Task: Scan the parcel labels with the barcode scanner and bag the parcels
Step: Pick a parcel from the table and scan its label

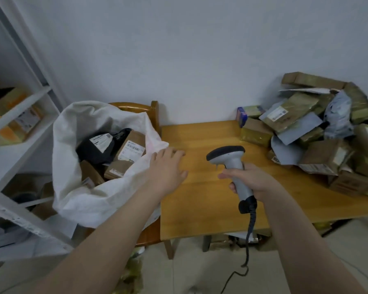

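My right hand (249, 179) grips the handle of a grey barcode scanner (229, 158) with a dark head, held upright over the wooden table (200, 198); its cable hangs off the front edge. My left hand (168, 166) is empty, fingers spread, hovering at the table's left edge beside the rim of a large white sack (77, 200). Inside the sack lie a black parcel (98, 149) with a white label and brown labelled boxes (132, 149). A heap of unscanned-looking parcels (319, 132), brown boxes and grey mailers, fills the table's right side.
The sack sits on a wooden chair (153, 111) left of the table. A white shelf unit (19, 132) with more parcels stands at the far left. A white wall runs behind. More packages lie under the table (238, 240) on the tiled floor.
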